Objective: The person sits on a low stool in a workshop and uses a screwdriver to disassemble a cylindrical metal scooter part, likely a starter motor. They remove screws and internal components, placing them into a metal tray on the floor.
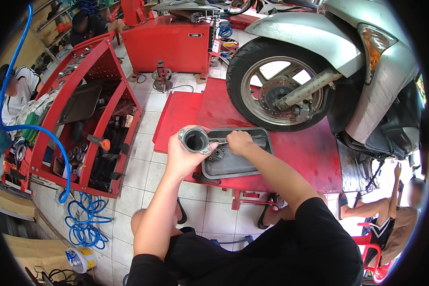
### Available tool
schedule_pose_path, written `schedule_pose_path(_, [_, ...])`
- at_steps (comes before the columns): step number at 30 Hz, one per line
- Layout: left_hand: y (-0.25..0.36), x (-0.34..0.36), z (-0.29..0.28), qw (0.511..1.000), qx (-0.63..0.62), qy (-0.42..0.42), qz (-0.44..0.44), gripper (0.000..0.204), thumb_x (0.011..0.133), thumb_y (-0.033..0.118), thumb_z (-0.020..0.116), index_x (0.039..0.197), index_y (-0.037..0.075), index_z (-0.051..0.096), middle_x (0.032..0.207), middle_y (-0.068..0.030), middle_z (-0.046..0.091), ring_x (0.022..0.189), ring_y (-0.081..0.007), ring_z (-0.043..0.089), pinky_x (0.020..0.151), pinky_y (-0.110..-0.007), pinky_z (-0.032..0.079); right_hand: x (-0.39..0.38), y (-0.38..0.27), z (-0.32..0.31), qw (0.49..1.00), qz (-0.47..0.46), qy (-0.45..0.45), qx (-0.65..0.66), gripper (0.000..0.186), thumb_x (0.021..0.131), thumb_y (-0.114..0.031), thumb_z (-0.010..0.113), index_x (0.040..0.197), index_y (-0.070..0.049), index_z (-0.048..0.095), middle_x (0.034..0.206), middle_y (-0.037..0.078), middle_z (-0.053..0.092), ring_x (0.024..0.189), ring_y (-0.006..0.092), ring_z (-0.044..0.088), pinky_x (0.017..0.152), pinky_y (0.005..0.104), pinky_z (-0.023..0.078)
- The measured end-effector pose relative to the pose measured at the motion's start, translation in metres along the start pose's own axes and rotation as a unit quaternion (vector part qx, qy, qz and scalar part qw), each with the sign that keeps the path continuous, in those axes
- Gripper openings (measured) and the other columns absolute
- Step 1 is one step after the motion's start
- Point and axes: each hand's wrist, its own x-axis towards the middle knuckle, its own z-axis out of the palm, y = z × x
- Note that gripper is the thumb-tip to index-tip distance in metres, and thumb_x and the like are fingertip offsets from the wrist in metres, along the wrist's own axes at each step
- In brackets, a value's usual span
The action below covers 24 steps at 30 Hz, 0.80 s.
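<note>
My left hand [189,163] is wrapped round a grey metal engine cylinder [195,139], its round bore facing up toward me. To the right of it, my right hand [241,143] is closed on a thin metal tool [222,143]. The tool points left at the cylinder's side; whether its tip touches cannot be told, nor can its exact kind. Below both hands lies a shallow grey tray [240,167]. Small dark metal parts [218,155] rest in its left portion, and a dark rounded piece [259,142] sits at its right end, partly behind my right hand.
The tray stands on a red lift platform [300,155], close to a scooter's front wheel [277,88]. A red tool cart [88,119] is at left, with a blue hose [83,219] coiled on the floor. Other people [400,219] sit at right and far left.
</note>
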Motion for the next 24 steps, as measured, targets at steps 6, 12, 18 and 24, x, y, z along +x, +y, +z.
schedule_pose_path(6, [-0.002,0.001,0.008,0.997,0.055,-0.041,0.029,0.035,0.070,0.009,0.090,0.096,0.001,0.067,0.097,-0.0050,0.073,0.091,-0.0100,0.065,0.084,-0.029,0.053,-0.028,0.015,-0.028,0.989,-0.019,0.079,0.121,0.023,0.086,-0.022,0.064,0.097,-0.004,0.074,0.094,0.022,0.071,0.094,0.0404,0.069,0.085,0.0490,0.054])
schedule_pose_path(12, [0.000,0.003,0.020,0.985,0.124,-0.094,0.071,0.032,0.067,0.006,0.088,0.091,0.003,0.068,0.094,-0.0054,0.073,0.089,-0.0151,0.069,0.083,-0.031,0.054,-0.091,0.041,-0.060,0.923,0.013,0.288,0.254,0.022,0.086,-0.021,0.068,0.086,0.001,0.067,0.079,0.023,0.066,0.079,0.0424,0.064,0.072,0.0483,0.050])
schedule_pose_path(18, [-0.015,0.001,0.038,0.977,0.185,-0.096,0.051,0.031,0.064,0.004,0.085,0.090,0.002,0.068,0.089,-0.0073,0.072,0.084,-0.0205,0.070,0.079,-0.031,0.054,-0.168,0.032,-0.124,0.842,-0.036,0.412,0.347,0.027,0.093,-0.007,0.063,0.071,0.003,0.050,0.061,0.019,0.049,0.055,0.0391,0.048,0.054,0.0432,0.037])
schedule_pose_path(24, [-0.015,-0.002,0.060,0.972,0.194,-0.120,0.057,0.033,0.058,-0.003,0.079,0.090,0.000,0.068,0.090,-0.0112,0.071,0.083,-0.0274,0.071,0.078,-0.033,0.055,-0.194,0.018,-0.128,0.841,-0.118,0.367,0.380,0.027,0.093,-0.008,0.063,0.070,0.002,0.051,0.061,0.018,0.048,0.053,0.0376,0.048,0.051,0.0450,0.037])
